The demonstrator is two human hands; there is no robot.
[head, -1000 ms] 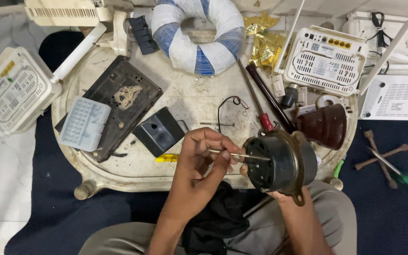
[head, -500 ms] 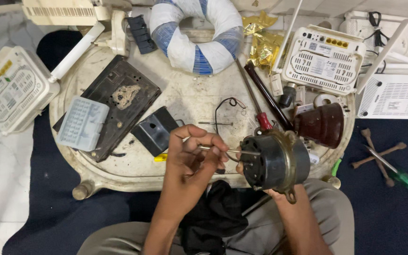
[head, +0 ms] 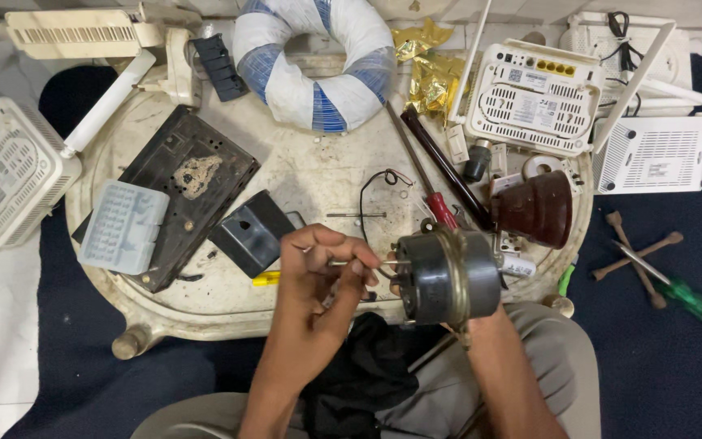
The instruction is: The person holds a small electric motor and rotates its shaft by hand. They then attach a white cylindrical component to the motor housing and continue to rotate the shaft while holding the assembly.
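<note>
My right hand (head: 481,321) grips a dark round electric motor (head: 447,276) from below, holding it over the near edge of the white tray-like table (head: 302,175). My left hand (head: 318,272) pinches a thin metal rod (head: 359,262) that points into the motor's left face. Most of my right hand is hidden behind the motor.
On the table lie a black circuit board (head: 184,187), a small black box (head: 249,232), a grey keypad block (head: 123,226), a red-handled screwdriver (head: 432,195), a brown cone-shaped part (head: 538,207) and a blue-white ring (head: 314,61). White routers (head: 534,97) surround it. A green screwdriver (head: 676,289) lies on the dark floor cloth.
The motor has been turned and shifted slightly left, its face now toward my left hand. My left hand has brought the thin rod closer to the motor.
</note>
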